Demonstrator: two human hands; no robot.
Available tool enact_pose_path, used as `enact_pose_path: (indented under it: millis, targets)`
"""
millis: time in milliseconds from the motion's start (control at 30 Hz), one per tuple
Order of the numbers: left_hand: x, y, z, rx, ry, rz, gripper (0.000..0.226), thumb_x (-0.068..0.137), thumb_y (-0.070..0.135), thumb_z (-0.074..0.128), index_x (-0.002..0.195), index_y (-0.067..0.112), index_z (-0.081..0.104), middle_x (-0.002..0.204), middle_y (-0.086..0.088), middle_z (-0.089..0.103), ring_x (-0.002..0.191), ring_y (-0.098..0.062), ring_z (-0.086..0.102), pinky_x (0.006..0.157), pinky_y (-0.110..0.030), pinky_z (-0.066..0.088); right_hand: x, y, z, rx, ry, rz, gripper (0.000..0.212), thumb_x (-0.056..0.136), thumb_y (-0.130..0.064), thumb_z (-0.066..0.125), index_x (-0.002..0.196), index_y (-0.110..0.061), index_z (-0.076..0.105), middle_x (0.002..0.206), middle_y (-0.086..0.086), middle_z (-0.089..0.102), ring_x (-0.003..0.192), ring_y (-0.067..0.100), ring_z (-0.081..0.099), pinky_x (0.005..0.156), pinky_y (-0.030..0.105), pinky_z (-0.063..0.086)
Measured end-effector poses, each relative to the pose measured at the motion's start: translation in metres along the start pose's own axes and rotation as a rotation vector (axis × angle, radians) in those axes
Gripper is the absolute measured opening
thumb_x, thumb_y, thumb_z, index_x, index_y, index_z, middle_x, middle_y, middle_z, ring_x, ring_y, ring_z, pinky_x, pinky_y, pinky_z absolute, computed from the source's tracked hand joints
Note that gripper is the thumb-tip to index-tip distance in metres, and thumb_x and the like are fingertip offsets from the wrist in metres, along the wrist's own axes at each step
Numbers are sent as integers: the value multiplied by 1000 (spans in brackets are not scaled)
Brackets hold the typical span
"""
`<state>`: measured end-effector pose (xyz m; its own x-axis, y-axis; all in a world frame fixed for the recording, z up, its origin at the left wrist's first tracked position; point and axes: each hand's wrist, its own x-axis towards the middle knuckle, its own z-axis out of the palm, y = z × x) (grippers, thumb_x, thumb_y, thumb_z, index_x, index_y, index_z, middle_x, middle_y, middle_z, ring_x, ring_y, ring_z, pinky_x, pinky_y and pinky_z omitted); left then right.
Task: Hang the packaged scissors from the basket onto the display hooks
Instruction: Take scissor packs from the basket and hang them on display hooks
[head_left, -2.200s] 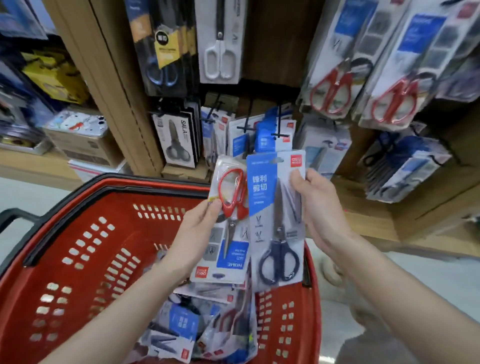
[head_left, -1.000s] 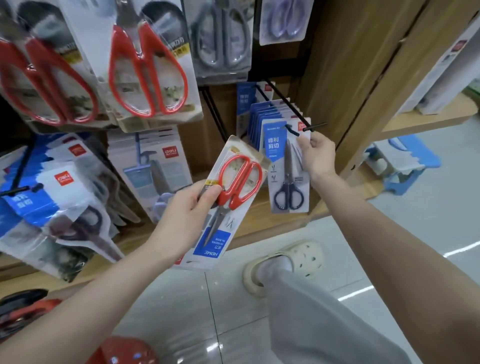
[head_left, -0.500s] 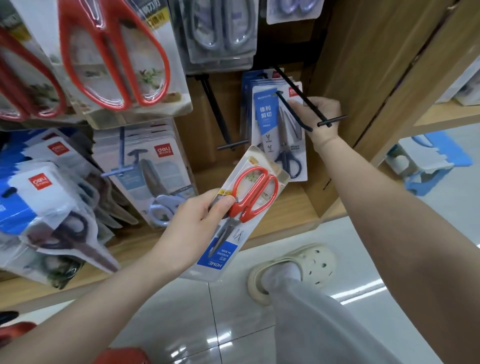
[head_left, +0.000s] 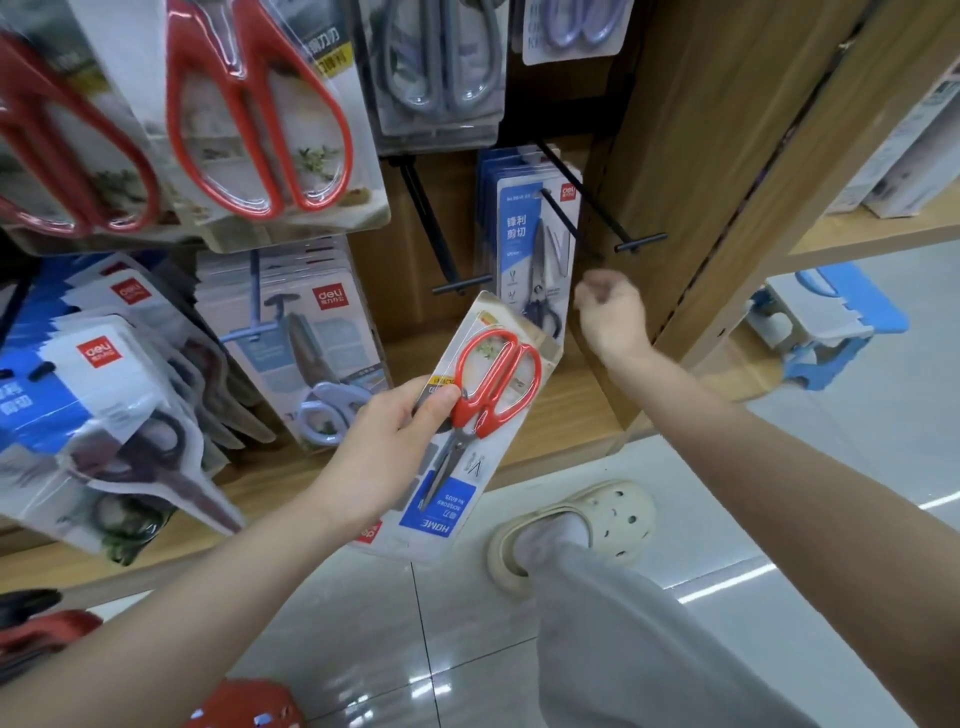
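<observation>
The blue-card scissors pack (head_left: 524, 244) is on! Half a second ago the right hand was up at the peg threading it; now the pack hangs free on its hook (head_left: 565, 221), front of a small stack of the same blue cards, tight against the wooden upright. The right hand (head_left: 613, 317) has let go and dropped back just below the hook tips. It's smeared by motion, but the fingers look loosely curled with nothing in them. So that's one pack delivered, and attention swings to the next: the red-handled scissors pack (head_left: 485, 426), tilted handles-up in the left hand (head_left: 382, 452), thumb pinching the front of the card just beside the red loops and the other fingers hidden behind it. It sits in mid-air in front of the lower shelf, just below the blue pack. Where does it go? My guess is the empty hook (head_left: 427, 223) immediately left of the blue stack, bare right out to its crossbar, though the big red-handled packs (head_left: 260, 119) further up and to the left may be its proper family. Either way the hang-hole end has to be turned up to the peg, probably with the freed right hand helping. Down at the bottom edge only a sliver of the red basket (head_left: 244, 704) shows, so I can't tell how much stock remains.
</observation>
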<state>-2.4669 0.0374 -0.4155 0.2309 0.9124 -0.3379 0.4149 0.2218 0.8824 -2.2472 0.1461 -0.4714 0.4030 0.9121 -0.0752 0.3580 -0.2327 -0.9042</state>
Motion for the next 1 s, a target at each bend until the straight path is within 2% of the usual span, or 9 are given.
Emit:
enact_pose_path:
  millis: [67, 133, 267, 433, 633, 733, 833, 900, 1000]
  targets:
    - [-4, 1, 0, -21, 15, -2, 18, 94, 40, 42, 94, 31, 58, 84, 14, 69, 82, -4, 68, 63, -21, 55, -41, -2, 0, 55, -177, 27, 36, 103, -27, 34, 117, -4, 58, 104, 6, 64, 95, 16, 62, 75, 15, 51]
    - [-7, 1, -1, -19, 33, -8, 18, 96, 39, 42, 92, 31, 58, 86, 12, 68, 83, -8, 68, 65, -19, 52, -70, -9, -2, 68, -371, 25, 48, 102, -43, 26, 105, -14, 65, 99, 1, 68, 93, 11, 63, 77, 16, 51]
    - [-13, -2, -6, -22, 32, -108, 23, 94, 44, 44, 94, 29, 61, 88, 7, 70, 84, -12, 68, 78, -29, 55, -102, -31, -13, 93, -612, -32, 28, 94, -34, 53, 106, -11, 62, 97, 4, 71, 86, 15, 69, 72, 25, 57]
    - [-28, -12, -29, -61, -156, -226, 24, 82, 29, 68, 104, 19, 63, 85, 1, 75, 77, -14, 72, 67, -29, 57, -105, -43, -31, 223, -466, -25, 26, 91, -31, 60, 107, -10, 64, 97, 6, 73, 85, 15, 71, 71, 26, 59]
    - [-51, -15, -51, -282, 236, -34, 15, 84, 10, 66, 98, 15, 68, 93, -5, 75, 78, -11, 72, 64, -23, 59, -117, -25, -47, 448, -453, 165, 32, 93, -28, 55, 111, -2, 62, 108, 13, 71, 101, 22, 68, 81, 30, 58]
    - [-67, 0, -56, -137, 351, 173, 9, 86, 11, 64, 92, 18, 67, 88, 7, 72, 78, 1, 68, 61, -15, 55, -133, -21, -53, 187, -621, 258, 36, 92, -35, 54, 113, -7, 64, 110, 10, 70, 99, 19, 68, 78, 25, 57]
    - [-80, 16, -57, 57, 379, 333, 8, 85, 16, 67, 91, 21, 70, 84, 11, 72, 77, -5, 68, 70, -27, 57, -153, -21, -54, 10, -709, 324, 35, 93, -40, 52, 114, -12, 58, 119, 8, 64, 102, 19, 66, 84, 28, 56]
    - [-87, 28, -58, 149, 391, 432, 14, 83, 18, 69, 84, 32, 69, 76, 17, 70, 73, -6, 65, 70, -25, 53, -167, -30, -49, -62, -645, 265, 31, 90, -39, 59, 114, -20, 51, 122, 3, 58, 109, 17, 59, 93, 33, 52]
    - [-102, 49, -61, 232, 382, 524, 33, 80, 16, 73, 74, 46, 61, 71, 26, 65, 65, 1, 58, 62, -17, 45, -189, -58, -41, -154, -473, -12, 64, 82, -29, 72, 134, -16, 35, 128, -4, 48, 116, 10, 48, 103, 31, 41]
